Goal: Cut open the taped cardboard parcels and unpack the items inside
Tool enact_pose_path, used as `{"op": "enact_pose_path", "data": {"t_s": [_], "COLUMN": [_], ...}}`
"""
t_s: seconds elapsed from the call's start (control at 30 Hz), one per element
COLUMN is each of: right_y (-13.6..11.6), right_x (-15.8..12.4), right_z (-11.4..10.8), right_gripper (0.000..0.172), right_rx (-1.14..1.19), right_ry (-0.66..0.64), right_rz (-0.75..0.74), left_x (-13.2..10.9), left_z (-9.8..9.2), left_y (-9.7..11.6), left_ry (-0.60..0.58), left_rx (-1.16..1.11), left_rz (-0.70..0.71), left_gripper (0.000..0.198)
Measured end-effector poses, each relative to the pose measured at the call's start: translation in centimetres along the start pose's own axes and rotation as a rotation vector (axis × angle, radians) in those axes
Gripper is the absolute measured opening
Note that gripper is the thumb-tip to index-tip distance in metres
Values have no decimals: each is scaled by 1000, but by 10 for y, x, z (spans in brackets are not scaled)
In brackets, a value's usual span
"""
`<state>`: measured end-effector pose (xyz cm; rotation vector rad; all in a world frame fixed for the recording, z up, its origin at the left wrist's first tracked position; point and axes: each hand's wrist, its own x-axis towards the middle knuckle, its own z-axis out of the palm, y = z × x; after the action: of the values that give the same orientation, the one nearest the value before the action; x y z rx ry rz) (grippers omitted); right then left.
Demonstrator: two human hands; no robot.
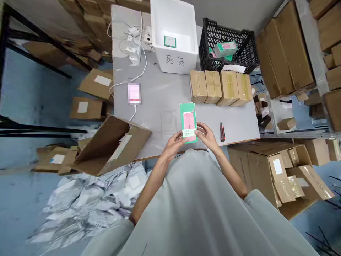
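Note:
A green product box [188,119] with a pink item pictured on it lies on the grey table [160,96] near its front edge. My left hand [176,140] grips its near left corner. My right hand [206,135] holds its near right corner, fingers curled on the box end. A red utility knife [222,132] lies just right of my right hand. Several taped brown cartons [221,87] stand in a row behind the box.
A white foam bin [183,57] with a small green box inside and a black crate [241,44] stand at the back. Chargers and cables [133,46] lie back left. An open cardboard carton [112,145] leans at the table's left; cartons crowd the floor and shelves.

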<state>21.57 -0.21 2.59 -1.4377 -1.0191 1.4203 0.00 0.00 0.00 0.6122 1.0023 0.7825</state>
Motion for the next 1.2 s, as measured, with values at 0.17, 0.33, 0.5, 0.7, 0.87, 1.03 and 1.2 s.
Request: {"op": "enact_pose_path", "data": {"t_s": [0.17, 0.33, 0.5, 0.7, 0.87, 1.03, 1.2], "right_y": [-1, -1, -4, -7, -8, -9, -6], "right_x": [-7, -10, -9, -5, -9, -28, -52], "right_z": [4, 8, 8, -2, -19, -44, -70], "right_gripper": [85, 84, 77, 72, 74, 79, 81], "right_rx": [-10, 19, 39, 41, 58, 72, 97], "right_ry": [6, 37, 22, -36, -70, -85, -88], "right_rz": [5, 11, 16, -14, -17, -2, 1], "left_x": [-1, -1, -5, -11, -17, -28, -44], "left_z": [-4, -10, -11, 0, 19, 50, 81], "left_y": [-4, -7, -2, 7, 6, -2, -14], "left_ry": [-41, -38, -43, -19, -8, 19, 39], "left_rx": [11, 41, 50, 62, 98, 126, 112], "left_rz": [10, 30, 33, 57, 86, 99, 72], "left_gripper": [88, 87, 85, 86, 84, 84, 88]}}
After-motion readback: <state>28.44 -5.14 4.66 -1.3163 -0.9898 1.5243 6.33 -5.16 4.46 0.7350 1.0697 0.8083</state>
